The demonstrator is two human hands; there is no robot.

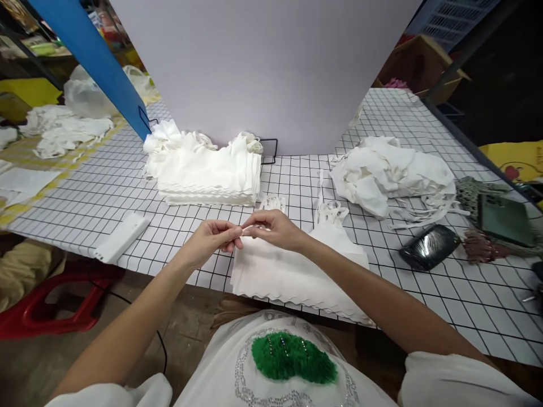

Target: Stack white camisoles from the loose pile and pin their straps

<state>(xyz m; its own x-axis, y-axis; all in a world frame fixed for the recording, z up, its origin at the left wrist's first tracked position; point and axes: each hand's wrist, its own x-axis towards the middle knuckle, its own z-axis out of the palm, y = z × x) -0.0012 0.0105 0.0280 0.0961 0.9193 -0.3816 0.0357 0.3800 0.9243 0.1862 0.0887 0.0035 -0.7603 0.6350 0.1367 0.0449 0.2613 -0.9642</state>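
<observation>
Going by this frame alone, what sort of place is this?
Likely a small garment workshop: a neat stack of white fabric pieces and a loose heap of white cloth lie on a grid-patterned table.

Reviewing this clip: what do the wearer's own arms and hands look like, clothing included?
The left hand and right hand are ungloved, with no watch or bracelet showing. The forearms are bare below loose white sleeves. The white top has a fuzzy green patch with silvery trim around it.
</observation>
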